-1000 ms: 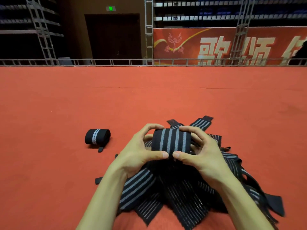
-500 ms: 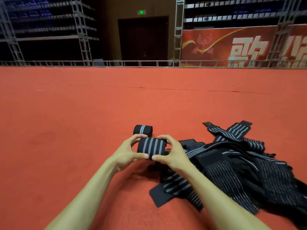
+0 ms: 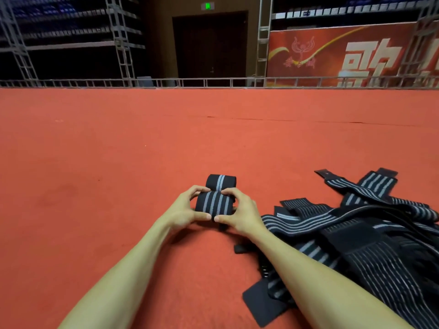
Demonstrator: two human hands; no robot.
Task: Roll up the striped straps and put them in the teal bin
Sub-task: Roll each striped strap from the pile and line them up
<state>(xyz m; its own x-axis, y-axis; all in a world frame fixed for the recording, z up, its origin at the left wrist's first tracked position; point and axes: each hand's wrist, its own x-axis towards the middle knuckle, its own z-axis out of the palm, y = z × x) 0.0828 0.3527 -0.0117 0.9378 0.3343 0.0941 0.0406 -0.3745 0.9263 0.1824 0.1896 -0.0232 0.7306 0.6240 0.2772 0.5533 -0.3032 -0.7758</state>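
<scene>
While I watch through the head view, left hand [image 3: 184, 211]: curled round the left end of the black rolled-up elastic strap with grey stripes [image 3: 215, 205]; thumb along its near edge, fingers over the top.
Right hand [image 3: 240, 213]: curled round the right end of the same roll, thumb on the near edge, fingertips on top; the two thumb tips lie close together.
Held roll: clamped between both hands, stripes running away from me, low over the orange-red carpet floor [image 3: 118, 150]; a short black tail hangs beneath it. I cannot tell whether the roll rests on the carpet.
Second roll: black rolled strap with a pale centre stripe [image 3: 221, 182], lying on the carpet just beyond the held roll.
Loose straps: tangled pile of black grey-striped flat straps [image 3: 368, 233] on the carpet, to the right of my right forearm.
Far edge: grey metal railing [image 3: 213, 81], with a red banner with white characters [image 3: 344, 55] behind it.
</scene>
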